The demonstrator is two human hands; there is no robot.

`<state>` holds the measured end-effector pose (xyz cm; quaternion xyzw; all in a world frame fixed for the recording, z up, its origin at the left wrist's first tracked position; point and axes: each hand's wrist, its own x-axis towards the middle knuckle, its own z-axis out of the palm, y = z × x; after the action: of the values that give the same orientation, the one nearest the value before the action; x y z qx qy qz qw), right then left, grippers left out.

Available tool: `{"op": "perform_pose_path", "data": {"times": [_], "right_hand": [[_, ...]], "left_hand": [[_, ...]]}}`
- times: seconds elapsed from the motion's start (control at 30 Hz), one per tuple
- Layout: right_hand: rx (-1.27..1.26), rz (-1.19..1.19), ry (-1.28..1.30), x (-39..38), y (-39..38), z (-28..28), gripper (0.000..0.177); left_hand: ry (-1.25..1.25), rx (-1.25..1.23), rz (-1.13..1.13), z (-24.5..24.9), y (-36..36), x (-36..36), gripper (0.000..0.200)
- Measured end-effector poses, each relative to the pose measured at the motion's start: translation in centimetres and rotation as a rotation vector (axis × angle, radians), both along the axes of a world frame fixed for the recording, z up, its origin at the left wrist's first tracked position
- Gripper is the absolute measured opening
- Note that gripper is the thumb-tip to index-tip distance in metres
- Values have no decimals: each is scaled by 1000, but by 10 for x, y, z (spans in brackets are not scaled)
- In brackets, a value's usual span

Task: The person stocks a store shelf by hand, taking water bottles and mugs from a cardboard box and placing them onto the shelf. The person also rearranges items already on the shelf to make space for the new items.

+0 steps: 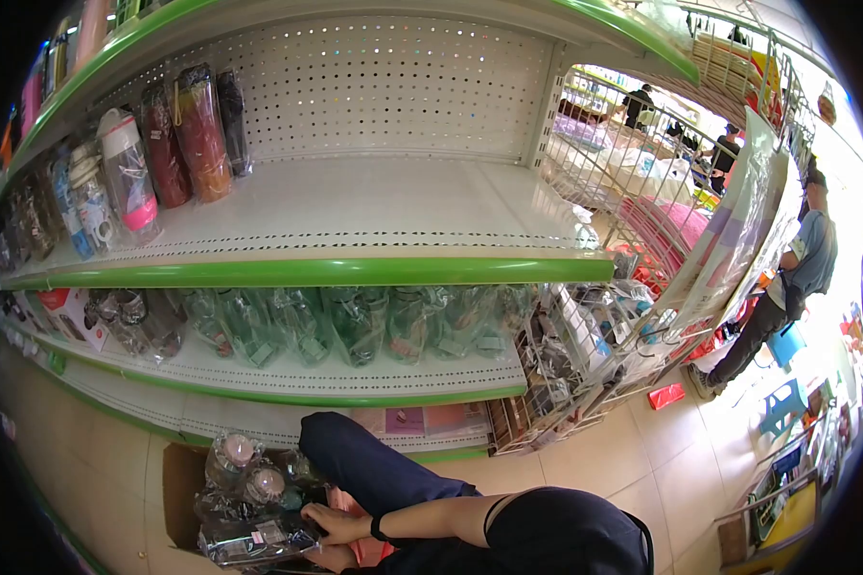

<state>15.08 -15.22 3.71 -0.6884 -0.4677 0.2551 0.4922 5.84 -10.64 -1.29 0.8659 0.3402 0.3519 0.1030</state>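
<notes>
A cardboard box (184,494) sits low in front of me, filled with clear bottles in plastic wrap. Two with round pale lids (238,448) stand upright, and a plastic-wrapped bottle (244,543) lies across the near side with a small label on it. My right hand (338,525), a dark band at its wrist, is at the right end of that lying bottle, its fingers curled against the wrap. Just below it, my left hand (331,558) shows only in part; its fingers are hidden. Something orange-red (369,550) lies beneath my wrists.
A shelf (384,206) with a green edge carries wrapped bottles (201,134) at its left. Green-tinted bottles (355,321) line the lower shelf. A wire rack (585,355) adjoins on the right. My bent knee (355,450) is beside the box. A person (805,264) stands in the aisle.
</notes>
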Motion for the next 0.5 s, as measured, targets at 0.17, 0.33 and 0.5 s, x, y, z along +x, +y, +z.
{"op": "perform_pose_path", "data": {"times": [0.17,0.33,0.5], "right_hand": [[-16,0,22,0,-2,7,62],[-15,-5,16,0,-2,5,63],[-5,-16,2,-1,-1,2,64]], "left_hand": [[0,0,-3,0,1,1,61],[-1,0,-7,1,1,3,62],[0,-2,-9,1,1,2,62]]}}
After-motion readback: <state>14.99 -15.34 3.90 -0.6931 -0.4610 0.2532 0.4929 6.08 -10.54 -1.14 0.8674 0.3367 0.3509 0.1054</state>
